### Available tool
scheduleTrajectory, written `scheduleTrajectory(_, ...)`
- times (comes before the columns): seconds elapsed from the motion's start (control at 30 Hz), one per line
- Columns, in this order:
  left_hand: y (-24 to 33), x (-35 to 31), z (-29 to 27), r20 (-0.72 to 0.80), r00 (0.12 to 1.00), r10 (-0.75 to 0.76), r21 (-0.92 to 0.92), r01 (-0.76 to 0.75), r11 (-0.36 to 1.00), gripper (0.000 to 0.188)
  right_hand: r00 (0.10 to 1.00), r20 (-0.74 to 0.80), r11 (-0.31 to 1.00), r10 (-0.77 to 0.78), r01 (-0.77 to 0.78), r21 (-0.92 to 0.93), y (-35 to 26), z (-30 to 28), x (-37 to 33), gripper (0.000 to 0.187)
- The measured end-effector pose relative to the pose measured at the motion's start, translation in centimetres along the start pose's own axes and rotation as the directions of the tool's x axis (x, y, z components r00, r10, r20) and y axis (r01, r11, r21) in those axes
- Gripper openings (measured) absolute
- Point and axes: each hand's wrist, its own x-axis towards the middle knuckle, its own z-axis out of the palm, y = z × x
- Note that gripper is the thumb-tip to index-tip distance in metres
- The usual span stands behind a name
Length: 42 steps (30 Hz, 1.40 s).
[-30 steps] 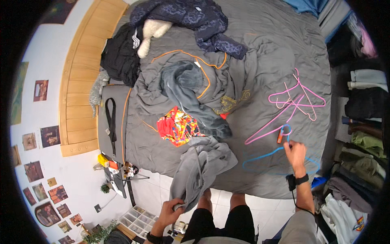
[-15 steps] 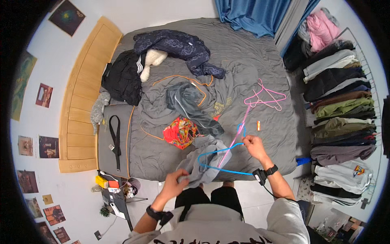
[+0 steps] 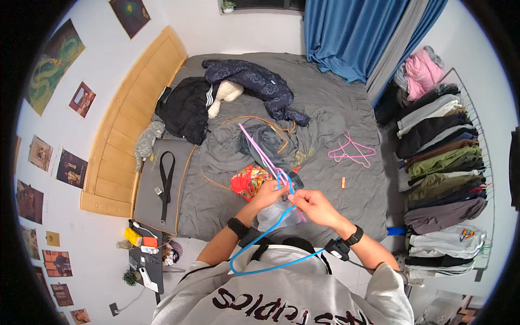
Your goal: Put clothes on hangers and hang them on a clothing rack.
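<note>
A blue clothes hanger (image 3: 260,234) hangs down in front of my body, its neck pinched in my right hand (image 3: 317,207). Close beside it, my left hand (image 3: 266,195) is closed at the blue hook, where a lilac-pink hanger (image 3: 259,147) crosses it and sticks up to the far left. My fingers partly cover the spot where the two hangers meet. Beneath my hands, at the bed's near edge, lies a light grey garment (image 3: 273,218). A red patterned cloth (image 3: 249,181) sits just beyond my left hand.
Pink hangers (image 3: 352,151) and a small orange-and-white item (image 3: 343,182) lie on the grey bed (image 3: 216,211). Farther back are a dark patterned garment (image 3: 254,81), black clothing (image 3: 184,111) and an orange cord (image 3: 254,117). A loaded clothes rack (image 3: 455,81) stands at right.
My left hand has left the grey garment and come up beside my right hand. The blue hanger has been drawn toward my body, and the lilac-pink one has swung to the left.
</note>
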Motion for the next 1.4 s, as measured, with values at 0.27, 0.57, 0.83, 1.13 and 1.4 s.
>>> scheduleTrajectory(0.27,0.7,-0.2,-0.8,-0.085,0.996,0.023,-0.117,-0.033,0.993,0.026,1.0,-0.027,0.929,0.004,-0.013,-0.37,1.2,-2.0,1.1,0.046)
scheduleTrajectory(0.57,-7.0,1.1,-9.2,-0.51,0.836,-0.203,-0.38,-0.007,0.925,0.024,0.975,-0.186,0.937,0.123,-0.176,-0.303,6.8,-5.2,-0.5,0.05)
scheduleTrajectory(0.83,-8.5,1.3,-13.2,-0.563,0.658,-0.499,-0.365,0.343,0.865,0.04,0.95,-0.265,0.977,0.165,-0.193,-0.086,6.8,-8.2,-2.5,0.046)
scheduleTrajectory(1.13,1.1,-0.5,-10.0,-0.112,0.918,-0.38,0.073,0.389,0.918,0.03,0.854,-0.52,0.993,-0.013,-0.049,-0.106,5.3,-10.2,-1.5,0.038)
scheduleTrajectory(1.4,13.2,-2.5,-6.5,0.334,0.943,-0.009,0.072,-0.016,0.997,0.034,0.769,-0.503,0.916,-0.393,0.374,-0.144,2.1,-4.2,0.8,0.03)
